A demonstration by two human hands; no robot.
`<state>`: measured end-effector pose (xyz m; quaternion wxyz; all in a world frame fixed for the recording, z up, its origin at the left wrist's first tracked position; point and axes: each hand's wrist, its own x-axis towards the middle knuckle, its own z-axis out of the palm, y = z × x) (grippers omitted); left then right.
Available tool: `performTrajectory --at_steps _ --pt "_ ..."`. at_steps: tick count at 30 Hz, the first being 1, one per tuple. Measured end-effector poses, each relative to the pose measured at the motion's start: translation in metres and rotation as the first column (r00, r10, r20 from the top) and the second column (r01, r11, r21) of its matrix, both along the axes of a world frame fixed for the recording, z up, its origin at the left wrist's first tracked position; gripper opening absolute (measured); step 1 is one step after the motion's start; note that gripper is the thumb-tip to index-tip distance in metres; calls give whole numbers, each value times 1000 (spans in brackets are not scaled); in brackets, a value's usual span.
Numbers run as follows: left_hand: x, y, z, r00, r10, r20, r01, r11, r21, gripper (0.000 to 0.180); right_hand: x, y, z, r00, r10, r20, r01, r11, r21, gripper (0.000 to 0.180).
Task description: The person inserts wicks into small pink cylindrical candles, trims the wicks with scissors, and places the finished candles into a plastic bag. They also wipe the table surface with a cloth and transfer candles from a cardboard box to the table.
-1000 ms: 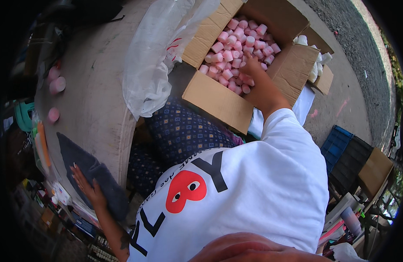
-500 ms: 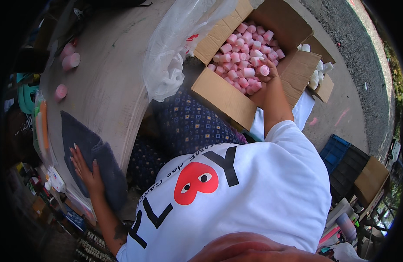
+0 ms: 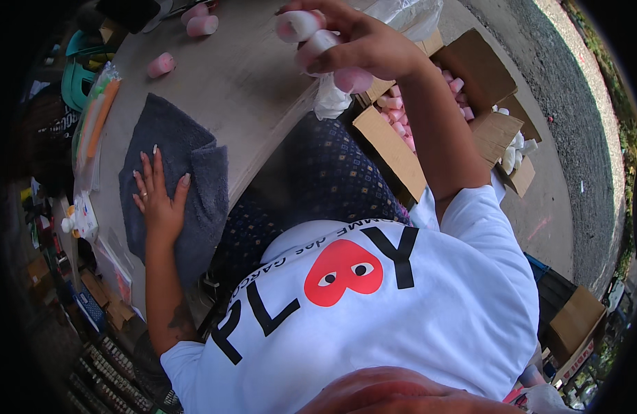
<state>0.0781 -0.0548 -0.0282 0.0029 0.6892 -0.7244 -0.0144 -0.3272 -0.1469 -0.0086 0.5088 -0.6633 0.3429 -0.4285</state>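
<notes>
My left hand (image 3: 160,200) lies flat, fingers spread, on a dark grey-blue towel (image 3: 204,172) folded on the table (image 3: 253,76). Above the table's right edge my right hand (image 3: 380,45) is curled round several small pink-and-white cylinders (image 3: 299,26); one hangs low by the palm. Three similar pink cylinders (image 3: 161,65) rest on the table's far left part, two of them close together. Beyond my right forearm, an open cardboard box (image 3: 481,65) holds many more, partly hidden by the arm.
A clear plastic bag (image 3: 331,100) hangs at the table's right edge, beside the box. Orange and green strips (image 3: 104,114) in plastic line the left edge near a teal object (image 3: 75,83). White crumpled pieces (image 3: 513,148) sit by the box flaps. A dark crate (image 3: 560,303) stands lower right.
My right hand has come up out of the box and moved left over the table edge with the cylinders. My left hand stays on the towel. The whole view has shifted.
</notes>
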Motion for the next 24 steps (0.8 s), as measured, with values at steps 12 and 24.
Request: performTrajectory --at_steps 12,24 --pt "-25 3 13 991 -72 -116 83 992 94 55 126 -79 27 808 -288 -514 72 914 -398 68" --pt "-371 -68 -55 478 147 -866 675 569 469 52 -306 68 -255 458 -869 -189 460 49 887 84"
